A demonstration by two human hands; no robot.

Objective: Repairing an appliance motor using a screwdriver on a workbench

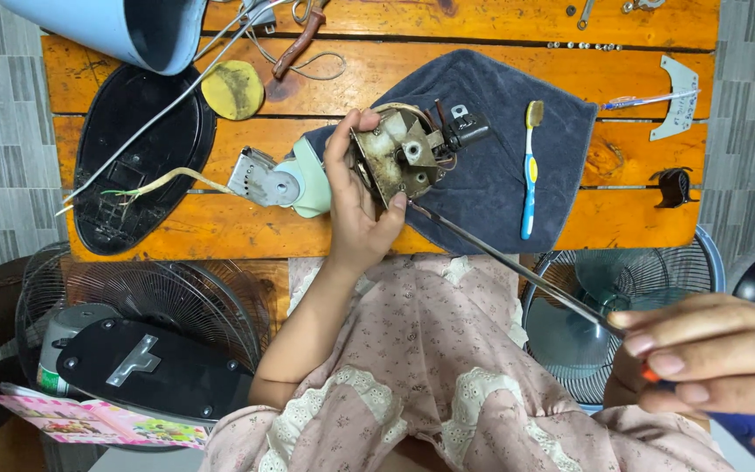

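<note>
My left hand [353, 205] grips a dirty metal fan motor assembly [404, 153] with a black switch block, holding it over a dark blue towel [491, 149] on the orange wooden table [622, 223]. A pale green housing with a metal bracket [286, 183] hangs at the motor's left, trailing wires. My right hand [714, 354], close to the camera at lower right, holds a long screwdriver [517, 271]. Its thin shaft runs up-left, and its tip meets the motor near my left fingertips.
A yellow and blue toothbrush [530, 170] lies on the towel. A black oval base plate [137, 162], a yellow sponge disc [232, 89], pliers [294, 48], a pen [648, 100] and loose screws lie on the table. Fan grilles [159, 297] and another grille [631, 280] stand below.
</note>
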